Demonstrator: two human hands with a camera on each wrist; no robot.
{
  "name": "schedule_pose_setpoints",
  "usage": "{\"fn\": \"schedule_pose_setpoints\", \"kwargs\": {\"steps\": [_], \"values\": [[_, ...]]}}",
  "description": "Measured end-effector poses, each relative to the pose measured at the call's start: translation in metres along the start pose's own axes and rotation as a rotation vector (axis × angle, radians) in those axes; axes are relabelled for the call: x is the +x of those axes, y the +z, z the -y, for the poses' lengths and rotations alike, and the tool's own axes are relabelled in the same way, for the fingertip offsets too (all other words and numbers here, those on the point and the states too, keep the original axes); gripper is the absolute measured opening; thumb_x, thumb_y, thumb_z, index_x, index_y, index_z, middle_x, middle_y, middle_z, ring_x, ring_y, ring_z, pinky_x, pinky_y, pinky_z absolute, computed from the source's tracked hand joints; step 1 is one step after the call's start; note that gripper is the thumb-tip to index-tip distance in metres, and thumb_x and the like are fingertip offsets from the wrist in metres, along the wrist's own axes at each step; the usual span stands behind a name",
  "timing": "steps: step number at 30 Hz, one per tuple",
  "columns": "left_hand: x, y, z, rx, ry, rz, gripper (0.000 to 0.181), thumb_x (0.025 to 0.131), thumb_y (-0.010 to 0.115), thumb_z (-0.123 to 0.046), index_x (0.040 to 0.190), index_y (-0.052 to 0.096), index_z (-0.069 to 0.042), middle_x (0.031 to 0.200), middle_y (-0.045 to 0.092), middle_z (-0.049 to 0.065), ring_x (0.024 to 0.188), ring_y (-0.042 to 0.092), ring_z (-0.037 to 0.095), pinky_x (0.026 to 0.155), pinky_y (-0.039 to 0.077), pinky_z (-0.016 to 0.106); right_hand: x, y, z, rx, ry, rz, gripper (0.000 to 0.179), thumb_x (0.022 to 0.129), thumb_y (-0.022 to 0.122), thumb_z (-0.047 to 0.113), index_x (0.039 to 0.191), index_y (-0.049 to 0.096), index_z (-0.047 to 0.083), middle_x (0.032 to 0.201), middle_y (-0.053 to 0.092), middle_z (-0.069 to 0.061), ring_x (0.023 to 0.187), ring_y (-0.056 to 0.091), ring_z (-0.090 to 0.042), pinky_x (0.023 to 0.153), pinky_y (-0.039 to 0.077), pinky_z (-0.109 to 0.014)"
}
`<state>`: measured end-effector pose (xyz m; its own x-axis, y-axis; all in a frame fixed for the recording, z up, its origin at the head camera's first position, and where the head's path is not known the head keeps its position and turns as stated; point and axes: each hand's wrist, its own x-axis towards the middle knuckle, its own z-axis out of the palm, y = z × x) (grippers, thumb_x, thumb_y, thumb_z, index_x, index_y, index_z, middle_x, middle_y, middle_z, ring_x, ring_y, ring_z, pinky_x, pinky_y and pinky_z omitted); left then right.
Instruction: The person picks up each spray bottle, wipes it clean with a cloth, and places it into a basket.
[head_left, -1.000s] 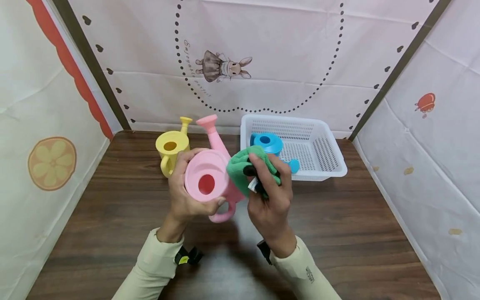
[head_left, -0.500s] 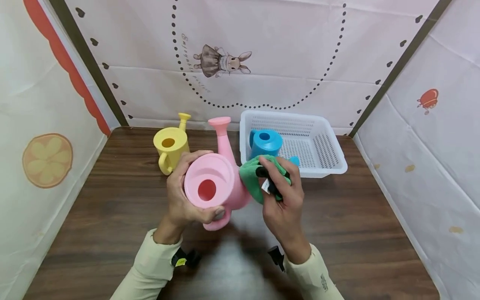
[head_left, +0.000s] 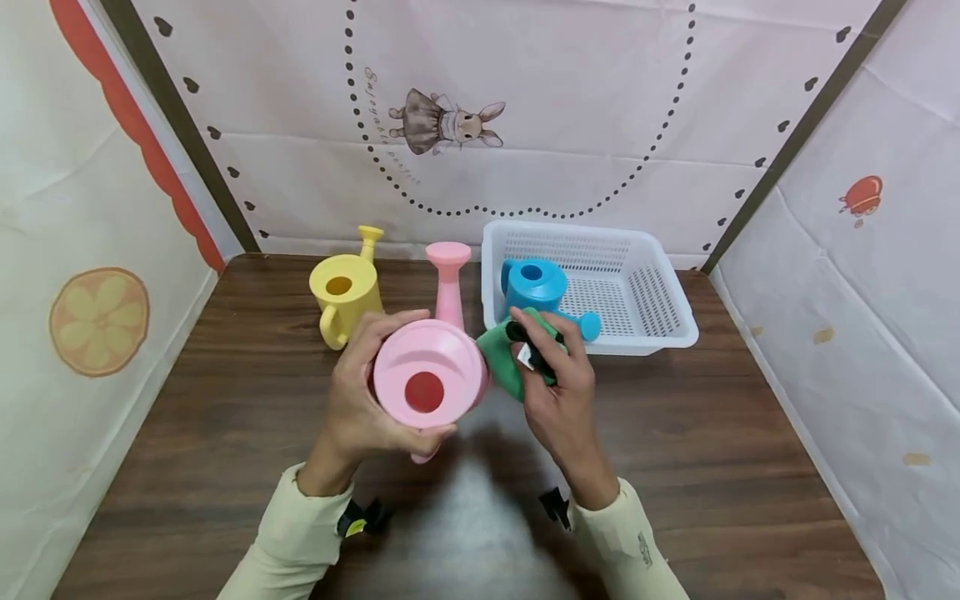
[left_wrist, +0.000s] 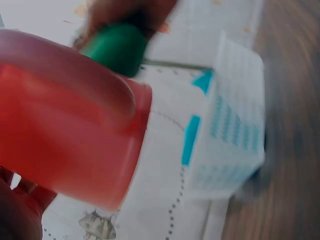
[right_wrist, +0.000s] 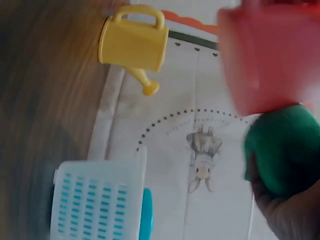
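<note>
Held up over the table in the head view is a pink toy watering can [head_left: 457,354], its round top with the hole tilted toward the camera and its spout pointing away. My left hand [head_left: 367,400] grips it round the left side, thumb across the near edge. A folded green cloth [head_left: 504,360] with black and white parts is pinched in my right hand [head_left: 562,400]. The cloth presses against the can's right side. In the right wrist view the green cloth [right_wrist: 285,150] meets the bottom end of the pink can [right_wrist: 272,60]. Most of the can's handle is hidden.
A yellow watering can [head_left: 347,292] stands on the brown wooden table [head_left: 712,467] at the back left. Behind my right hand, a white plastic basket [head_left: 637,333] holds a blue watering can [head_left: 536,285]. Printed cloth walls [head_left: 570,100] enclose the table's back and sides.
The pink can has turned so its spout points straighter away, and its top faces the camera more. The right hand with the cloth moved right, then slightly back left along the can's side.
</note>
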<state>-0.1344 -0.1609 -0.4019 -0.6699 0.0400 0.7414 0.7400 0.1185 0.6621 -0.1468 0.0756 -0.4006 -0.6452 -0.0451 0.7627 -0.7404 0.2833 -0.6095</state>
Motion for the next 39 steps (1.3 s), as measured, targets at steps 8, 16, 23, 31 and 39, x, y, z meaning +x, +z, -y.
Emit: {"fn": "schedule_pose_setpoints", "kwargs": {"steps": [8,16,23,31,39], "values": [[-0.007,0.011,0.006,0.242,-0.06,0.153,0.107,0.051,0.112,-0.034,0.145,0.069,-0.003,0.125,0.067,0.014,0.115,0.065,0.02,0.098,0.058,0.023,0.006,0.0,0.017,-0.15,-0.311,0.011,0.035,0.106,0.073,0.003,0.142,0.075,0.004,0.139,0.061,-0.026,0.129,0.061,-0.04,0.121,0.054,-0.034],[-0.005,0.022,0.003,0.373,-0.024,0.16,0.094,0.059,0.106,-0.024,0.144,0.07,-0.006,0.12,0.066,0.013,0.109,0.066,0.023,0.093,0.063,0.043,0.002,0.008,0.029,-0.368,-0.64,0.209,0.045,0.091,0.092,0.007,0.134,0.082,0.017,0.143,0.063,-0.012,0.131,0.063,-0.036,0.113,0.06,-0.048],[-0.001,0.022,0.005,0.396,-0.011,0.175,0.095,0.054,0.103,-0.017,0.142,0.069,-0.003,0.119,0.065,0.016,0.109,0.063,0.026,0.092,0.062,0.048,-0.009,-0.004,0.022,-0.332,-0.676,0.17,0.023,0.108,0.074,0.012,0.129,0.083,0.015,0.136,0.067,-0.013,0.121,0.067,-0.035,0.104,0.063,-0.048],[0.03,0.04,0.004,0.305,-0.223,0.072,0.101,0.054,0.113,-0.032,0.141,0.069,-0.005,0.123,0.072,0.01,0.111,0.064,0.021,0.089,0.056,0.031,-0.003,-0.051,-0.003,-0.323,-0.431,-0.121,0.037,0.101,0.062,-0.011,0.13,0.081,0.003,0.128,0.067,-0.024,0.113,0.064,-0.042,0.107,0.057,-0.036],[0.075,0.071,0.022,0.342,-0.449,-0.031,0.088,0.069,0.105,-0.057,0.14,0.071,-0.018,0.126,0.076,0.001,0.117,0.066,0.021,0.093,0.059,0.046,-0.011,-0.087,-0.012,-0.328,-0.223,-0.226,0.049,0.095,0.06,-0.019,0.133,0.081,0.002,0.132,0.063,-0.029,0.121,0.067,-0.036,0.116,0.053,-0.023]]}}
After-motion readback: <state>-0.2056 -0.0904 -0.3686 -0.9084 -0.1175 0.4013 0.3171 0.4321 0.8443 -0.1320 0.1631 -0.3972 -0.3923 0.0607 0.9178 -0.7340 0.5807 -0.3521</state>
